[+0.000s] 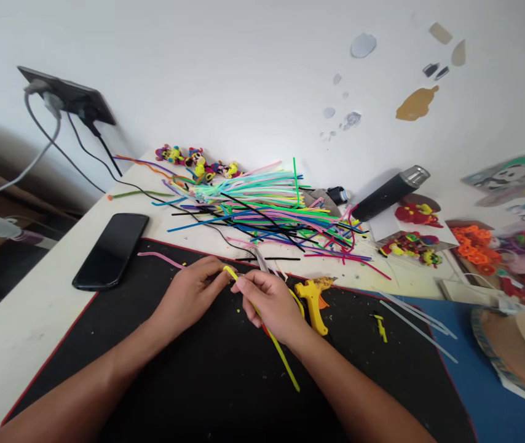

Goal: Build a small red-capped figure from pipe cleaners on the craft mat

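A yellow pipe cleaner runs through my right hand, its long tail slanting down to the right over the black mat. My right thumb and fingers are closed round it near its bent upper end. My left hand pinches at that same bent end, with the fingertips partly hidden. Behind my right hand, scissors show a blade; a bit of red lies below the hand, mostly covered. A yellow glue gun rests just to the right. A pink pipe cleaner lies beyond my left hand.
Many coloured pipe cleaners are heaped at the back, near small figures. A phone lies left, on the mat's edge. At right are a black flask, glue sticks, a yellow scrap and a round basket.
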Demonstrator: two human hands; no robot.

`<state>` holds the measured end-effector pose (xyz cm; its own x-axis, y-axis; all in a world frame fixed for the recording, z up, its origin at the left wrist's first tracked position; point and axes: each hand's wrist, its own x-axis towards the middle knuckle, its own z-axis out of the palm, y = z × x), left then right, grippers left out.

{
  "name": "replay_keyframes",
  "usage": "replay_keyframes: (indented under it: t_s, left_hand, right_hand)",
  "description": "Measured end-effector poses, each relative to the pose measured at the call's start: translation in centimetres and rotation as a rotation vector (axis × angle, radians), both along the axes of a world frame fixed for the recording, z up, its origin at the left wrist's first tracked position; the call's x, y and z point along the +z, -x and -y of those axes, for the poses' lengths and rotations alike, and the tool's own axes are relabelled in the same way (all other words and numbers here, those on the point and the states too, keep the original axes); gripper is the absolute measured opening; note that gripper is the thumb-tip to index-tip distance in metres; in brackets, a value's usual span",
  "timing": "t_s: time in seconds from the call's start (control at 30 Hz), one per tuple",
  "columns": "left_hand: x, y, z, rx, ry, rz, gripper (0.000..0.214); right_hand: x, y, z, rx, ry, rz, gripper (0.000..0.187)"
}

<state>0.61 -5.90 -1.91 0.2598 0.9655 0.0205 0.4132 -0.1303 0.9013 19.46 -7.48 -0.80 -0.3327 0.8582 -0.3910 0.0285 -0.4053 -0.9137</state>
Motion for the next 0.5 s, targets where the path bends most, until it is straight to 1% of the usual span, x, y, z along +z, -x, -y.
replay_keyframes:
  t_s: [0.2, 0.5]
  left_hand:
    - [-0.06, 0.18, 0.05, -0.085, -0.013, -0.134, 0.027]
    - [-0.09, -0.02, 0.06, -0.096, -0.022, -0.137, 0.03]
  right_hand:
    - [-0.24, -0.97, 0.07, -0.023, -0.007, -0.012, 0.038]
    - [-0.58, -0.91, 0.34, -0.024, -0.005, -0.017, 0.038]
